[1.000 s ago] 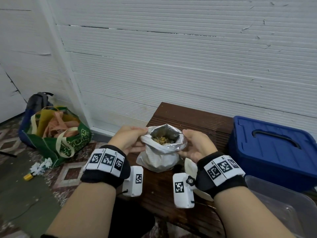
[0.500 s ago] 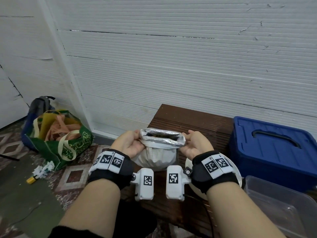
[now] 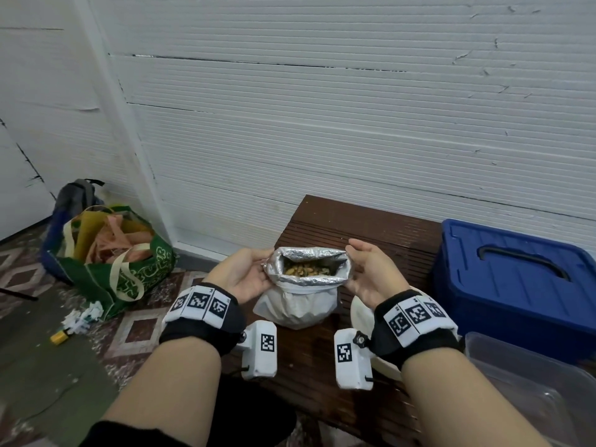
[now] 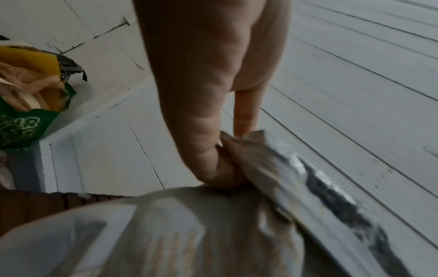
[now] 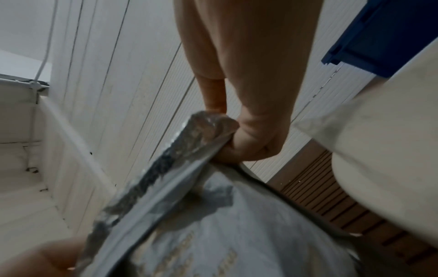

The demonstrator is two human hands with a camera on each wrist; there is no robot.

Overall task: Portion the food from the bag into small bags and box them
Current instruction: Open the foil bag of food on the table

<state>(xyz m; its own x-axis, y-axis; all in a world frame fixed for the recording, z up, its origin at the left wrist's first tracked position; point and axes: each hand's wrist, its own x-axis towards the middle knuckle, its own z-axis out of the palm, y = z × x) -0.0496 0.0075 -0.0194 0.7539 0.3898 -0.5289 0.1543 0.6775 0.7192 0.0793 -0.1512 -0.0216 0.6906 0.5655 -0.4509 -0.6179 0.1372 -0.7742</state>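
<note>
A white food bag (image 3: 295, 306) with a rolled-down foil-lined rim stands on the brown slatted bench (image 3: 371, 227). Its mouth is spread wide, showing yellowish-brown food (image 3: 304, 270) inside. My left hand (image 3: 248, 275) pinches the rim's left corner (image 4: 233, 150) between thumb and fingers. My right hand (image 3: 371, 272) pinches the right corner (image 5: 220, 127) the same way. A clear plastic box (image 3: 529, 385) sits at the bench's near right. No small bags show.
A blue lidded tub (image 3: 516, 285) stands to the right of the bag. A white plate (image 3: 359, 312) lies under my right wrist. On the floor at left sit a green tote (image 3: 109, 262) and a backpack (image 3: 72, 201). A white wall rises behind.
Half a second ago the bag's mouth was pulled flat and nearly closed. Now both hands have spread it wide open, and the food inside shows again.
</note>
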